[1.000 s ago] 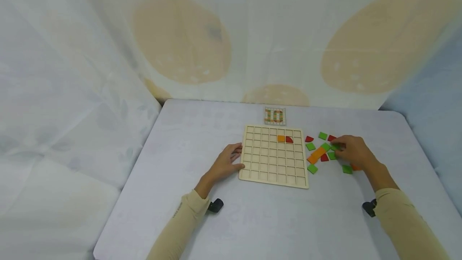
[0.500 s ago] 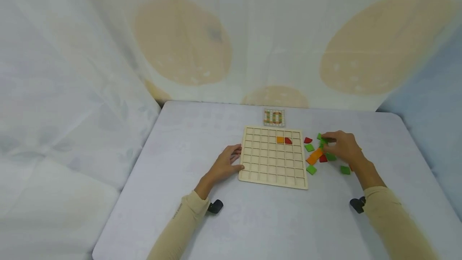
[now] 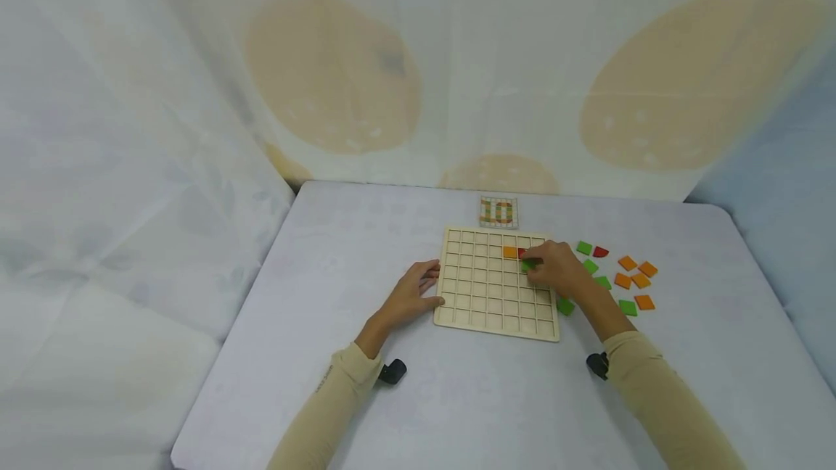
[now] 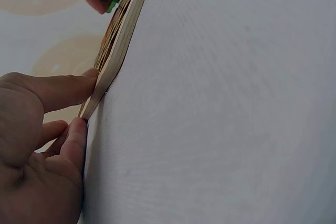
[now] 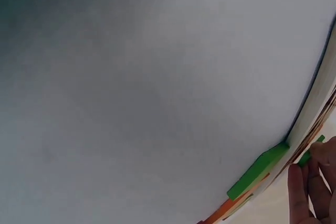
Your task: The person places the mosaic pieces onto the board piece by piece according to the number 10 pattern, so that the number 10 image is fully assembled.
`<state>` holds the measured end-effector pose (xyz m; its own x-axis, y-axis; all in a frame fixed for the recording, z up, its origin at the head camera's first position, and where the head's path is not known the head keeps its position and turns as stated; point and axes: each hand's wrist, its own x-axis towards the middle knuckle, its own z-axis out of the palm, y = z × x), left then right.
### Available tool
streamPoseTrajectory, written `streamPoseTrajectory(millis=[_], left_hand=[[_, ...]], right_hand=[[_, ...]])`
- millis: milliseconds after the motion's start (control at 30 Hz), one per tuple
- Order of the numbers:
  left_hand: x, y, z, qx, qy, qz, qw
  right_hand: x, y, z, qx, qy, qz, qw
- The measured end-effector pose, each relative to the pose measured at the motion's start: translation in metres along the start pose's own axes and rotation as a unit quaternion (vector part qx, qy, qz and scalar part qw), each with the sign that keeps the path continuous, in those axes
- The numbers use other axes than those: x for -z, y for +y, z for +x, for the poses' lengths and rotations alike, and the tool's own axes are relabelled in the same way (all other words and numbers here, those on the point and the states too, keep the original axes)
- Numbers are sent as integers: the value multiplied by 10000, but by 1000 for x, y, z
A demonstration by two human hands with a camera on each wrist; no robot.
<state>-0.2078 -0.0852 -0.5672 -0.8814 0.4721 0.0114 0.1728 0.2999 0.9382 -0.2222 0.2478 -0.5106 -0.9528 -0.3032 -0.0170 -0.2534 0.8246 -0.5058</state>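
Observation:
My right hand [image 3: 556,268] pinches a green square tile [image 3: 527,265] between thumb and fingers, low over the wooden grid board [image 3: 485,303]. In the right wrist view the green tile [image 5: 304,158] shows at the fingertips, close above the board's surface. On the grid, an orange square tile [image 3: 509,252] sits beside a red quarter-round tile [image 3: 521,253], the latter partly covered by my fingers. My left hand [image 3: 406,297] rests at the board's left edge; in the left wrist view its thumb [image 4: 68,90] lies on the rim and the other fingers touch the side.
Right of the board lie loose green tiles [image 3: 584,246], orange tiles [image 3: 628,263] and a red tile [image 3: 601,252]. My right forearm hides some of that area. A small pattern card [image 3: 498,212] showing a "10" lies behind the board on the white table [image 3: 366,238].
My right hand has moved left from the loose tiles to the board, carrying a green tile. Orange tiles at the right are uncovered. My left hand has stayed at the board's edge.

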Motion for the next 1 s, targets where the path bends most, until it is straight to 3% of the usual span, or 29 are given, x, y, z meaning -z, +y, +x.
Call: streamPoseTrajectory(millis=[300,533,667,767,1000], left_hand=[[0,-1,0,-36,3,107,9999],[-1,0,1,-27,25,119,9999],[-2,-1,3,-45,11,116,9999],[-3,-1,4,-58,17,126,9999],[-3,-3,5,-59,20,108,9999]], right_hand=[[-4,-1,3,95,-104,-123,9998],[-3,0,-1,1244,-139,-689,9897],[0,-2,-5,1512,-114,-643,9863],[4,-3,-8,1357,-208,-567,9889],[37,14,-30,75,309,-64,9995]])
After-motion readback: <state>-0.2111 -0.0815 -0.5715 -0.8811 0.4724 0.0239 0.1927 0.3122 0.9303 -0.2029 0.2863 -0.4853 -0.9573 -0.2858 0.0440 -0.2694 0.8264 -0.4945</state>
